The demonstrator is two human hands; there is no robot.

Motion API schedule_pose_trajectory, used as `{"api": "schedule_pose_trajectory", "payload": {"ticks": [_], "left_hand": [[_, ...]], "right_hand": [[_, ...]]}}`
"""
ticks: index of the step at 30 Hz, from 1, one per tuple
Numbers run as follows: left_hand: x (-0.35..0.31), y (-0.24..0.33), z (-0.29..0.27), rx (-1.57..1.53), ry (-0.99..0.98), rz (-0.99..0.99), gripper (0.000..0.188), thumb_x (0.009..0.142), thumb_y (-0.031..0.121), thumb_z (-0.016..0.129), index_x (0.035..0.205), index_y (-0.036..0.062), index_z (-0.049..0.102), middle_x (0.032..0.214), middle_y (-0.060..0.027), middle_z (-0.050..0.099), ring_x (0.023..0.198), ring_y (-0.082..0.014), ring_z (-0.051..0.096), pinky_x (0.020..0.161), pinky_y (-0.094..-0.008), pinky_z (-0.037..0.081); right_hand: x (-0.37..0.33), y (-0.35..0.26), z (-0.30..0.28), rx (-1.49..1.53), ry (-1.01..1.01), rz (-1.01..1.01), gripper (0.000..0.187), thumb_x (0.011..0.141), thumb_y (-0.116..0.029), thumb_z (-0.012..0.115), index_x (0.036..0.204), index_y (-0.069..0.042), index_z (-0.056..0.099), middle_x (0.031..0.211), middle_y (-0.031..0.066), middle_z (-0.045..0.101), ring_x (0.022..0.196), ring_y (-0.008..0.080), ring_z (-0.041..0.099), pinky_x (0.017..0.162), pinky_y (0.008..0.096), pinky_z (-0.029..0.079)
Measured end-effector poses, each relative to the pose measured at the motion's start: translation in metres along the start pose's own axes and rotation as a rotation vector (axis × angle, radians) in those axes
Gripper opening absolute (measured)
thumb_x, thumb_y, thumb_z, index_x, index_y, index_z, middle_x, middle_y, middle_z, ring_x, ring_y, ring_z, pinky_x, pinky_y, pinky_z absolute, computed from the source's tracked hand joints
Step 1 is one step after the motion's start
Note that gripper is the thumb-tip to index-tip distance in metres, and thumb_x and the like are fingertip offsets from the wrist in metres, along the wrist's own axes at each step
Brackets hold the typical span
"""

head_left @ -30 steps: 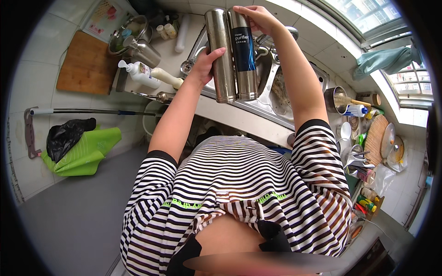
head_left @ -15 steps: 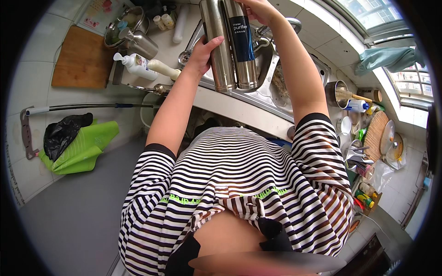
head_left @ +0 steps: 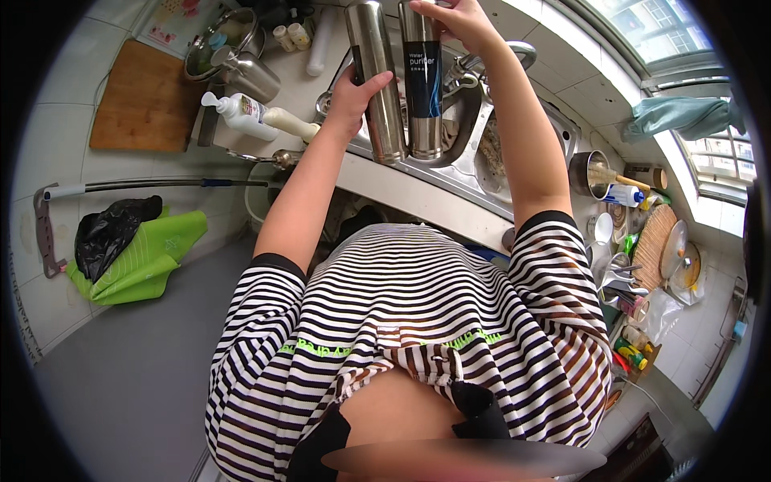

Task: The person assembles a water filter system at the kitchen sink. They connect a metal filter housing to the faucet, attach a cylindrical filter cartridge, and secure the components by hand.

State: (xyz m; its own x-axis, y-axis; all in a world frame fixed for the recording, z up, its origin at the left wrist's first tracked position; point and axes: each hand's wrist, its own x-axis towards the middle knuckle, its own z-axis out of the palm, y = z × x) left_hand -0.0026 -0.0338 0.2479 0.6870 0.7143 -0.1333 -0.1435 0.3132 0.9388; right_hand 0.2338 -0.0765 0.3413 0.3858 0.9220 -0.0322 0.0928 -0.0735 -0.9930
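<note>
Over the sink [head_left: 462, 149] are two long brushed-steel water filter canisters, side by side. My left hand [head_left: 355, 100] is closed round the plain left canister [head_left: 385, 120], with the thumb across its front. My right hand [head_left: 464, 22] grips the right canister [head_left: 426, 136] near its upper end; this one has a dark label with a blue pattern. Both lean slightly, with their lower ends close together and a wider gap higher up. The top of the left canister reaches the upper picture edge. The faucet [head_left: 514, 55] is just right of my right hand's canister.
At the left of the counter stand a white pump bottle [head_left: 241, 114], a steel bottle [head_left: 249, 74] and a wooden cutting board [head_left: 144, 96]. A saucepan [head_left: 590, 173] and crowded kitchenware, including a woven tray [head_left: 654, 241], are on the right. A green cloth [head_left: 687, 111] hangs by the window.
The upper ends of the two canisters have moved apart, and the right canister now stands more upright. Both hands keep their hold.
</note>
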Motion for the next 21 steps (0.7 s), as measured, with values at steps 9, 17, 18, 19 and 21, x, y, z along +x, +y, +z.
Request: {"api": "schedule_pose_trajectory", "payload": {"ticks": [9, 17, 18, 19, 21], "left_hand": [[-0.052, 0.006, -0.034, 0.393, 0.328, 0.304, 0.056, 0.074, 0.025, 0.087, 0.112, -0.0011, 0.055, 0.102, -0.0095, 0.067, 0.09, -0.017, 0.064, 0.082, -0.0328, 0.053], [-0.068, -0.009, -0.038, 0.516, 0.315, 0.36, 0.063, 0.071, 0.023, 0.089, 0.118, 0.0009, 0.053, 0.106, -0.0092, 0.065, 0.097, -0.0198, 0.063, 0.088, -0.0338, 0.05], [-0.069, -0.006, -0.031, 0.513, 0.299, 0.348, 0.064, 0.071, 0.023, 0.089, 0.12, 0.0013, 0.053, 0.109, -0.0096, 0.065, 0.099, -0.0203, 0.063, 0.09, -0.0338, 0.05], [-0.067, -0.013, -0.032, 0.485, 0.294, 0.359, 0.065, 0.07, 0.022, 0.089, 0.121, 0.0029, 0.053, 0.11, -0.0096, 0.064, 0.101, -0.0206, 0.062, 0.091, -0.0342, 0.05], [-0.067, -0.016, -0.026, 0.462, 0.263, 0.336, 0.067, 0.069, 0.023, 0.089, 0.122, 0.0046, 0.052, 0.111, -0.0093, 0.064, 0.101, -0.0205, 0.062, 0.091, -0.0346, 0.05]], "right_hand": [[-0.144, 0.034, 0.06, -0.557, 0.331, -0.366, 0.057, 0.066, -0.023, 0.09, 0.115, -0.008, 0.066, 0.089, 0.0094, 0.072, 0.074, 0.0195, 0.07, 0.068, 0.0311, 0.057], [-0.137, 0.228, 0.084, 0.232, 0.683, 0.254, 0.055, 0.077, -0.011, 0.085, 0.121, -0.001, 0.053, 0.097, 0.0062, 0.066, 0.086, 0.0127, 0.065, 0.067, 0.0292, 0.057], [-0.128, 0.253, 0.081, 0.432, 0.738, 0.275, 0.055, 0.08, -0.009, 0.083, 0.123, -0.003, 0.05, 0.105, 0.0085, 0.063, 0.092, 0.0165, 0.064, 0.069, 0.0338, 0.06], [-0.118, 0.275, 0.08, 0.564, 0.783, 0.396, 0.058, 0.08, -0.009, 0.083, 0.124, -0.003, 0.046, 0.114, 0.0104, 0.058, 0.095, 0.0223, 0.063, 0.072, 0.0425, 0.063], [-0.105, 0.308, 0.08, 0.705, 0.872, 0.533, 0.058, 0.08, -0.008, 0.082, 0.123, -0.003, 0.043, 0.115, 0.011, 0.055, 0.097, 0.0279, 0.063, 0.074, 0.0495, 0.064]]}}
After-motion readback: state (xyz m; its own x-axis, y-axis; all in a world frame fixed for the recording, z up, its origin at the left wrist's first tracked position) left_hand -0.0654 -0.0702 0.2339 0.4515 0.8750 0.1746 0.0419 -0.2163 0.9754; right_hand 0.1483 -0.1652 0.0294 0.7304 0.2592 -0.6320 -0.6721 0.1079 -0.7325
